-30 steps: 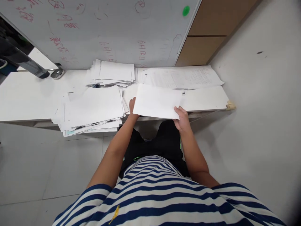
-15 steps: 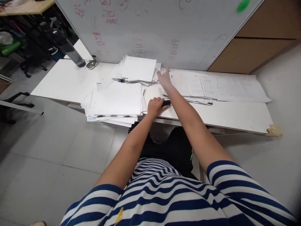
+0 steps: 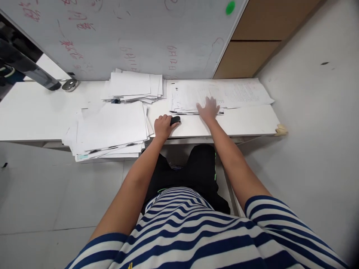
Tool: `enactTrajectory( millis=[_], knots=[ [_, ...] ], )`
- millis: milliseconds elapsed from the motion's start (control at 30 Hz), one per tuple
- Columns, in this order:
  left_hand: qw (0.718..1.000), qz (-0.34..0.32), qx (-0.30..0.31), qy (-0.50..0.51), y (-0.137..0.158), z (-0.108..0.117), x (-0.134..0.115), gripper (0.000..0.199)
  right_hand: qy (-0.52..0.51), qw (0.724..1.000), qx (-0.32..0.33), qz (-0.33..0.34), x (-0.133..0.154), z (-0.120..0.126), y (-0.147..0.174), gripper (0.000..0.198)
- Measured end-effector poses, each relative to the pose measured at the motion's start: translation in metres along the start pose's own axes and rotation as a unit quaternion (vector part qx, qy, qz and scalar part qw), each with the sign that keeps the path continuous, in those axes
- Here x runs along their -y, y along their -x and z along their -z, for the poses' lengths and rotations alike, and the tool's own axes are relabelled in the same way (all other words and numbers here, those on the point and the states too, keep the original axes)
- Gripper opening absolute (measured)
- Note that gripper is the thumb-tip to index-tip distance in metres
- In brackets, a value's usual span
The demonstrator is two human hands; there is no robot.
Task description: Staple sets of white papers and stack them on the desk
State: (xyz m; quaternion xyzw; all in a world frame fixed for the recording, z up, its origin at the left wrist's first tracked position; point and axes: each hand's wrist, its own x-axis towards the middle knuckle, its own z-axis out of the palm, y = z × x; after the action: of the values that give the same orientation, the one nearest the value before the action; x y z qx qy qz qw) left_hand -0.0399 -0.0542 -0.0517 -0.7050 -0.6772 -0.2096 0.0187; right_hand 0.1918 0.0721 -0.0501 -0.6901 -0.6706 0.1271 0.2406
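Observation:
My left hand (image 3: 162, 127) is closed round a black stapler (image 3: 175, 120) near the front edge of the white desk; its rounded end sticks out to the right and the rest is hidden in my palm. Spread fingers of my right hand (image 3: 209, 110), slightly blurred, lie over the front edge of a pile of printed sheets (image 3: 193, 95) on the right. Left of my left hand is a large uneven stack of paper (image 3: 112, 125), overhanging the front edge. Behind it a smaller stack (image 3: 131, 84) lies against the whiteboard.
A whiteboard (image 3: 146, 33) with red writing and a green magnet (image 3: 230, 7) stands along the desk's back. To the left are a computer mouse (image 3: 70, 85) and a dark transparent bottle (image 3: 42, 73). A wall (image 3: 316, 112) closes off the right end, by a tan corner piece (image 3: 281, 130).
My right hand has moved from beside the back paper stack toward the printed sheets, to the right and nearer. My left hand keeps hold of the stapler. The view has turned right.

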Motion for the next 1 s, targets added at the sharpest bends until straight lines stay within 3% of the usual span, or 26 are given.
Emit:
enactTrajectory(
  millis=[233, 400, 567, 833, 1000],
  knots=[
    [1.0, 0.006, 0.0, -0.006, 0.0, 0.002, 0.0, 0.056, -0.053, 0.996, -0.075, 0.0, -0.003, -0.004, 0.014, 0.055],
    [1.0, 0.015, 0.009, -0.002, 0.0, 0.003, -0.002, 0.057, -0.123, 0.983, -0.128, -0.046, -0.011, -0.001, 0.009, 0.063],
    [1.0, 0.019, 0.012, 0.003, -0.001, 0.003, -0.002, 0.058, -0.129, 0.984, -0.122, -0.016, -0.024, -0.011, 0.002, 0.07],
    [1.0, 0.005, -0.015, -0.005, 0.0, 0.001, 0.0, 0.058, -0.181, 0.975, -0.123, -0.034, -0.029, -0.014, -0.001, 0.055],
    [1.0, 0.004, -0.022, 0.016, -0.001, -0.001, 0.001, 0.058, -0.16, 0.98, -0.115, -0.035, -0.031, -0.017, -0.005, 0.049]
  ],
)
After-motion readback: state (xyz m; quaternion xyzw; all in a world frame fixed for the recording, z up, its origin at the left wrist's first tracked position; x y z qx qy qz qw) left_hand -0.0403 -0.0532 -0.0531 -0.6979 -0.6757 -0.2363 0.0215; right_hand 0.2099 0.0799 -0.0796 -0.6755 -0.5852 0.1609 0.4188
